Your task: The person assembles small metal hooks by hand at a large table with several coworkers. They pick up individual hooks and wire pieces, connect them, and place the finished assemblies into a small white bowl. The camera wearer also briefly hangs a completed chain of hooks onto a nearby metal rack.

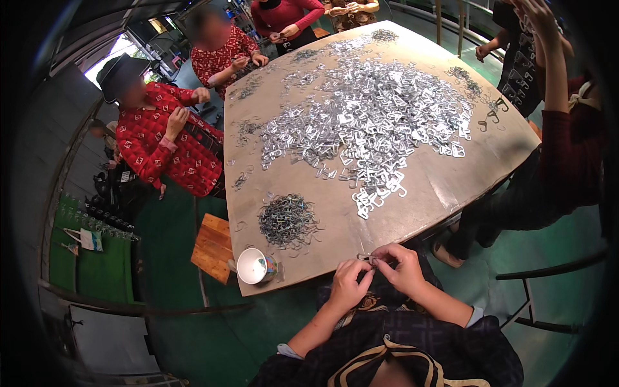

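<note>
Close to my body at the table's near edge, my left hand [349, 284] and my right hand [402, 269] meet with fingertips pinched. Between them is a small silver metal hook [366, 257]; its finer shape is partly covered by my fingers. A big heap of flat silver metal hooks [380, 129] spreads over the table's middle, with a tongue of loose ones reaching toward me. To the left of my hands lies a round pile of thin dark bent wire pieces [287, 220]. A white cup [252, 266] with a coloured outside stands at the near left corner.
Brown sheeting covers the table [425, 206]. Smaller wire piles [248, 131] lie along its edges. Several people work around it, including one in a red patterned jacket [171, 135] on the left. A wooden stool [213, 248] stands left, a dark metal-framed chair [530, 303] right.
</note>
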### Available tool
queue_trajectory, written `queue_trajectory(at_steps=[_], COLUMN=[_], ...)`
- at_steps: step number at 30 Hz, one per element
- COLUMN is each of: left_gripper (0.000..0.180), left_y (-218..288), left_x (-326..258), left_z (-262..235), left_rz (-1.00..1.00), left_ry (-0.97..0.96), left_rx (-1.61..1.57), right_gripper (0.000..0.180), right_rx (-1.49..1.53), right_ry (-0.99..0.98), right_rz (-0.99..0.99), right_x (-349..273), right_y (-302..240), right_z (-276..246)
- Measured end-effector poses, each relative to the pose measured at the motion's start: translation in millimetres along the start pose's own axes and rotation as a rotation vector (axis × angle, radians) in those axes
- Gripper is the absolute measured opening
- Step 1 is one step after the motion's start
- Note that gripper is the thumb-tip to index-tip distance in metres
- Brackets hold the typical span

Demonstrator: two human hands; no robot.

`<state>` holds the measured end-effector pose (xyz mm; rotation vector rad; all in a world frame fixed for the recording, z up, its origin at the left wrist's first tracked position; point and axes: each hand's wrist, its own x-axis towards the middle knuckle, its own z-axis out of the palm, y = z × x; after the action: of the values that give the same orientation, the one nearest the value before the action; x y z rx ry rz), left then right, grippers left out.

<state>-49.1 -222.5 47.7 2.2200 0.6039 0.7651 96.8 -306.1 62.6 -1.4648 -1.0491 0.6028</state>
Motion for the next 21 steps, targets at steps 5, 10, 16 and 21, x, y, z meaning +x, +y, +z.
queue_trajectory(at_steps=[5, 10, 16, 21], left_gripper=[0.012, 0.010, 0.012, 0.005], left_y=[-6, -39, -109, -107], left_x=[4, 33, 52, 59], left_z=[-18, -52, -65, -57], left_rz=[0.012, -0.011, 0.095, 0.092], left_ry=[-0.127, -0.050, 0.052, 0.060], left_rx=[-0.076, 0.336, 0.680, 0.693], right_gripper=[0.017, 0.019, 0.018, 0.018], right_rx=[-0.022, -0.087, -0.086, -0.096], right_ry=[0.016, 0.043, 0.021, 0.067], right_rz=[-0.039, -0.091, -0.118, -0.089], right_x=[-6, -11, -11, -24], right_y=[-4, -3, -7, 11], right_z=[1, -2, 1, -3])
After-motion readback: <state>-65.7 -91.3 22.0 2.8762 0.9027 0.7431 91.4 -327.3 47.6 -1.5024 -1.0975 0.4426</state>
